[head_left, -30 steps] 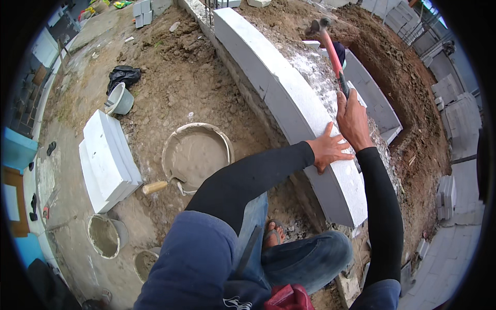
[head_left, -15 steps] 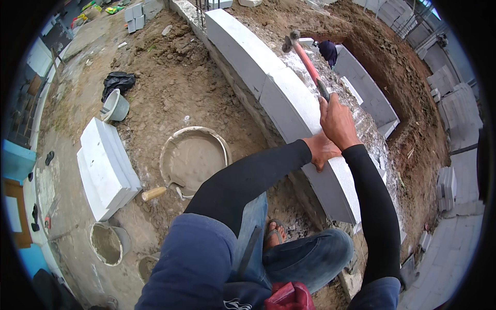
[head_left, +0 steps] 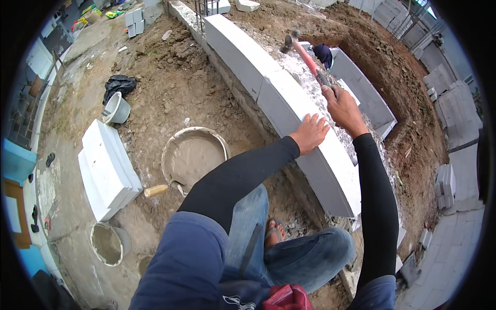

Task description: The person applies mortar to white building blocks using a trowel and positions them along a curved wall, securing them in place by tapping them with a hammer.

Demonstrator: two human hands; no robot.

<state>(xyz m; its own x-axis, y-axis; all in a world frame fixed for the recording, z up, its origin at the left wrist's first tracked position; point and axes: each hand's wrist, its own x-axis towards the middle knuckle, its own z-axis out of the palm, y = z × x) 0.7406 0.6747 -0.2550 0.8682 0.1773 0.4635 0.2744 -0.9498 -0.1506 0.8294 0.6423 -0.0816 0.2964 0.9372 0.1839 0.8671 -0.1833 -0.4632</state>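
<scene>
Here, left fingers (head_left: 316, 124) lie slightly apart near the block's (head_left: 331, 161) edge; right fingers (head_left: 344, 96) clamp the hammer (head_left: 308, 59) beyond.

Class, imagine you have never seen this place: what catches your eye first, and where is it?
First, the red-handled hammer, gripped in the right hand above and right of centre. Then the row of white blocks running diagonally under the left hand, and the round tub of grey mortar left of centre.

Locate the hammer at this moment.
In the head view, the hammer is right of centre near the top, gripped in the right hand, just right of the row of white blocks.
</scene>
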